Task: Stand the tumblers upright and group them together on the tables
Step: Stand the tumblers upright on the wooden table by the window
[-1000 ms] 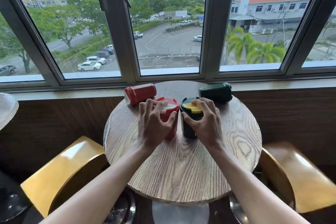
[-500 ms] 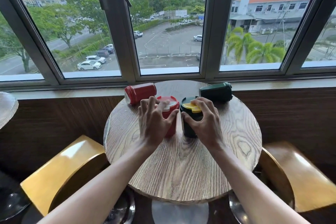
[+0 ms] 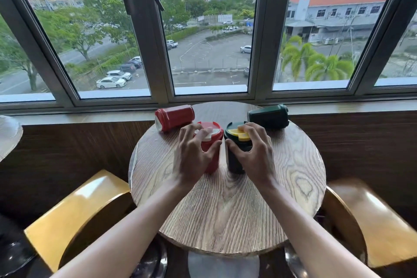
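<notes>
My left fingers were spread and curled over the white-and-red lid of the upright red tumbler, the thumb pressed to its side, so my left hand held it from above. My right fingers lay curved over the yellow lid of the upright green tumbler, thumb against its dark wall, and my right hand gripped it the same way.

The two cups stood just beside each other near the middle of the round wooden table, a narrow gap between them. Behind them, toward the window, the fallen red tumbler lay on its side at the left and the fallen green tumbler on its side at the right, well apart from each other. A yellow chair stood at either side of the table.
</notes>
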The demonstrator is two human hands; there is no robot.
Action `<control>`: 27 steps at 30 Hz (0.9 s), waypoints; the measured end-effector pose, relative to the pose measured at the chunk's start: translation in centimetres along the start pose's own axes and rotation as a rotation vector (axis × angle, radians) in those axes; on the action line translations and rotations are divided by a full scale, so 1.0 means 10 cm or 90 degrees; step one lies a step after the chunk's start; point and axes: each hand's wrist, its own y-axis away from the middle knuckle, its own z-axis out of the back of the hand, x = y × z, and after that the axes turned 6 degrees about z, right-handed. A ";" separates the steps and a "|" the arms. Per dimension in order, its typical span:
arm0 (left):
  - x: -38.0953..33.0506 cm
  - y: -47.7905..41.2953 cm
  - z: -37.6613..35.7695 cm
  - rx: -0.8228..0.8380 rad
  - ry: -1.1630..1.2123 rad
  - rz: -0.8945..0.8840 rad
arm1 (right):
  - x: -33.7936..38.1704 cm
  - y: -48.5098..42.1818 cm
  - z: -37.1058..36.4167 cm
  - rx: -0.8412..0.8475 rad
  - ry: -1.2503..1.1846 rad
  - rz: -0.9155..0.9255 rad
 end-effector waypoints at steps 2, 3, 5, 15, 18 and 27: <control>0.01 0.00 0.00 0.002 0.000 -0.003 | -0.01 0.00 -0.01 -0.006 -0.004 0.000; 0.01 0.00 0.00 0.004 0.000 -0.003 | -0.01 0.00 -0.01 -0.008 -0.006 0.002; 0.02 0.00 0.00 0.009 0.004 -0.003 | -0.01 0.01 -0.02 -0.010 -0.007 0.003; 0.01 -0.01 0.02 0.015 0.004 -0.001 | -0.06 -0.03 -0.04 -0.004 -0.016 0.008; 0.02 -0.01 0.01 0.017 0.002 -0.001 | -0.06 -0.04 -0.03 0.004 -0.005 0.007; 0.00 -0.17 0.08 0.032 0.045 0.012 | 0.01 -0.06 0.03 -0.039 0.049 -0.012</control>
